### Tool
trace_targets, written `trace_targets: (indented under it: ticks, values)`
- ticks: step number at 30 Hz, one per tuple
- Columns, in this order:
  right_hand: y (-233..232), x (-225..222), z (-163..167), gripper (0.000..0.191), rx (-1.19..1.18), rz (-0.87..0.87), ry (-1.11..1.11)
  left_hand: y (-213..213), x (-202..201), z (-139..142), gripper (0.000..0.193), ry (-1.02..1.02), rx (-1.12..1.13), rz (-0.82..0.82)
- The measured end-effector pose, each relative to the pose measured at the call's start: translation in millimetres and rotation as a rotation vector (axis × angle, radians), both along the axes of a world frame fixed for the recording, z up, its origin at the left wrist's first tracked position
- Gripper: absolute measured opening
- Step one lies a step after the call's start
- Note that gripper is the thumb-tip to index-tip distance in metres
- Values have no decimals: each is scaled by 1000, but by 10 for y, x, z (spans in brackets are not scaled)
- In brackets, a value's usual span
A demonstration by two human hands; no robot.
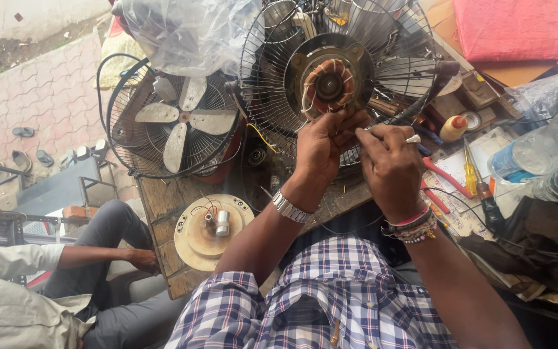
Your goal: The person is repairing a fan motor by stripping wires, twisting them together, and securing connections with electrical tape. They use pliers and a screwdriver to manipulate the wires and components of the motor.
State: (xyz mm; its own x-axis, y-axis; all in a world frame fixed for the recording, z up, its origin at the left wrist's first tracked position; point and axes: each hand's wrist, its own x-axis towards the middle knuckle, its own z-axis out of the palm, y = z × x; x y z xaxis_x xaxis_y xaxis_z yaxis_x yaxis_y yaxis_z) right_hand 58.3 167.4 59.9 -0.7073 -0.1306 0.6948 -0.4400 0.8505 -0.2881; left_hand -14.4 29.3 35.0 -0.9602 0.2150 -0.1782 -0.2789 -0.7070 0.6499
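The copper-wound fan motor point(329, 84) sits at twelve o'clock inside its wire guard point(382, 58). Left hand point(323, 147) pinches its leads; right hand point(390, 161) grips a thin tool. Wiring step, I'd judge; next needs steady fingertips.

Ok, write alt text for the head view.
Left hand and right hand pinch thin wire below the copper-wound motor in a round black wire fan guard. A second caged fan with pale blades stands left on the wooden workbench.
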Motion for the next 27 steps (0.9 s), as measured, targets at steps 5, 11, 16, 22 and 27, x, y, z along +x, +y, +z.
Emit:
trace_targets:
  ticks: [5, 11, 16, 22, 27]
  values:
    - [-22, -20, -4, 29, 12, 8, 3, 4, -13, 18, 31, 13, -11, 2]
    - [2, 1, -4, 31, -23, 1, -4, 13, 10, 31, 31, 5, -10, 2]
    - [-10, 4, 6, 31, -11, 35, -9, 4, 15, 59, 31, -12, -20, 3]
    - [0, -54, 44, 30, -18, -2, 12, 14, 2, 19, 30, 27, -12, 14]
    - [-79, -15, -13, 29, 1, 25, 1, 10, -28, -23, 30, 5, 3, 15]
